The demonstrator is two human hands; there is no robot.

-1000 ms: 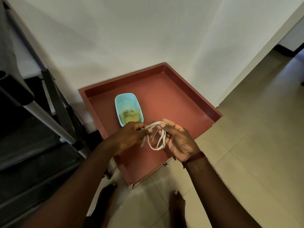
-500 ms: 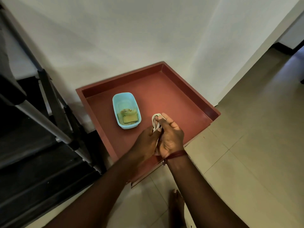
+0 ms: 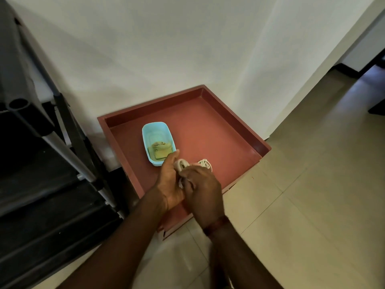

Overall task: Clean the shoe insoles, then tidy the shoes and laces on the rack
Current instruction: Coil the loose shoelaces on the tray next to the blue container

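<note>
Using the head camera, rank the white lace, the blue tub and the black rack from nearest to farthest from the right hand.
1. white lace: gripped by the right hand together with the left hand, over the red tray.
2. blue tub: on the tray, ahead and to the left, beyond the left hand.
3. black rack: off the tray, far left.

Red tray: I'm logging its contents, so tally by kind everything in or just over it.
Blue tub: 1
Yellow-green cloth, in the tub: 1
White lace bundles: 2 (held lace bundle, gripped by left hand and right hand; loose lace bundle, lying on the tray)
Total: 4
</note>
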